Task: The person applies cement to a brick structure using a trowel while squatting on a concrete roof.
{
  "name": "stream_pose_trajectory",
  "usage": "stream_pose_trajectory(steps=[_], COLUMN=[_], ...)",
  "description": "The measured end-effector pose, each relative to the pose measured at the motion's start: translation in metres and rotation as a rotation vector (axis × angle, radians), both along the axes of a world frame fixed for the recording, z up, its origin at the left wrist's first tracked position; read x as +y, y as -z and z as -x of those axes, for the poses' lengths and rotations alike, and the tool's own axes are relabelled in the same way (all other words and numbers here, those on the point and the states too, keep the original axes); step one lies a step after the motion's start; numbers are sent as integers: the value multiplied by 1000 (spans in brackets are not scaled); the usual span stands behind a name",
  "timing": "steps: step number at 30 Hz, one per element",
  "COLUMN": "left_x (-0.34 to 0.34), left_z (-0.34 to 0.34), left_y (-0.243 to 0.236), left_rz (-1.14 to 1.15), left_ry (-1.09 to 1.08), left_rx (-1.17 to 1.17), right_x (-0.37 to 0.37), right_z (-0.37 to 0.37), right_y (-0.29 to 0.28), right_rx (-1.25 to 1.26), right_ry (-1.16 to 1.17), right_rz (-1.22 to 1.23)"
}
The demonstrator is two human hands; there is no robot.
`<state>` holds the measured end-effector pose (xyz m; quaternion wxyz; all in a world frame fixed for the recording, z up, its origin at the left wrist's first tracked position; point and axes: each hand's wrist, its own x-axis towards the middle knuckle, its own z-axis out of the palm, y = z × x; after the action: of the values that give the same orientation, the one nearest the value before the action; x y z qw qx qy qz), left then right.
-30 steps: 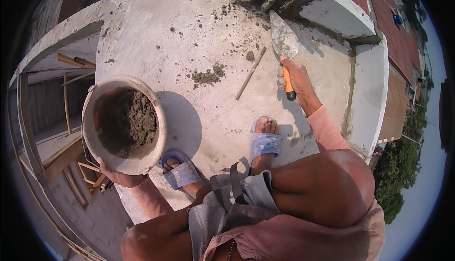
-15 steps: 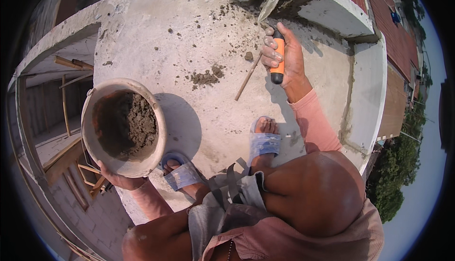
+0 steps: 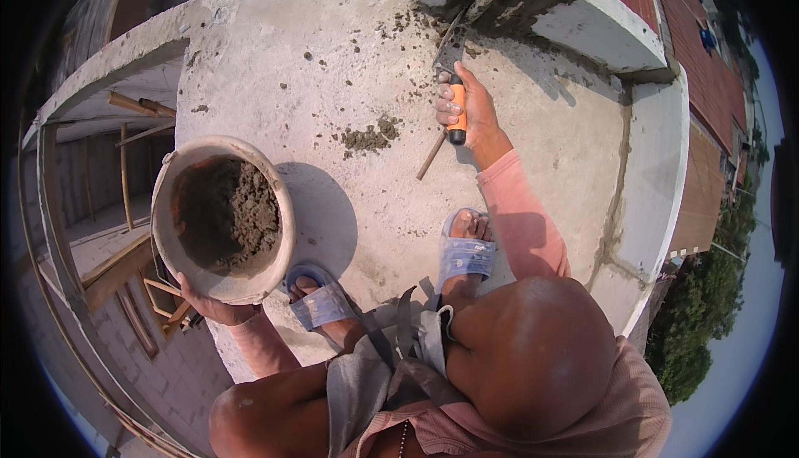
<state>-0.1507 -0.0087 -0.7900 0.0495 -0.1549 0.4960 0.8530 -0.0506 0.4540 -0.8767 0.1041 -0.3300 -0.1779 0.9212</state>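
Observation:
My left hand (image 3: 215, 302) grips the near side of a pale bucket (image 3: 285, 208), which is tilted so its mouth faces up toward me. Wet grey mortar (image 3: 253, 215) lies along the right side of the bucket's inside. My right hand (image 3: 480, 117) is closed around the orange and black handle of a trowel (image 3: 457, 107). The trowel's blade points away from me, seen nearly edge-on, near the foot of a low block wall (image 3: 595, 29) smeared with fresh mortar. Whether the blade touches anything, I cannot tell.
A thin stick (image 3: 431, 155) lies on the concrete slab (image 3: 266, 34) beneath my right hand. Mortar crumbs (image 3: 370, 136) are scattered ahead of my sandalled feet. At the left the slab ends above a lower space with wooden poles (image 3: 125, 175). A raised ledge (image 3: 657, 150) borders the right.
My right hand has moved left and slightly nearer, bringing the trowel away from the wall; its blade has turned to a narrow edge. My left hand stays on the bucket.

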Motion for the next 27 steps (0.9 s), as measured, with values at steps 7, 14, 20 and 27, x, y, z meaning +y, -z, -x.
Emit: stream_pose_trajectory(steps=[7, 14, 20, 27], left_x=[-4, 2, 11, 1], left_z=[0, -2, -1, -2], left_y=[9, -2, -1, 4], left_rz=[4, -42, -108, -116], left_ry=[31, 16, 51, 64], left_rx=[4, -14, -25, -50], right_x=[27, 9, 19, 45], right_z=[-50, -6, 2, -56], right_y=[-44, -24, -14, -32], right_rx=[209, -14, 46, 230], right_ry=[-165, -44, 27, -179], right_rz=[169, 20, 151, 384])
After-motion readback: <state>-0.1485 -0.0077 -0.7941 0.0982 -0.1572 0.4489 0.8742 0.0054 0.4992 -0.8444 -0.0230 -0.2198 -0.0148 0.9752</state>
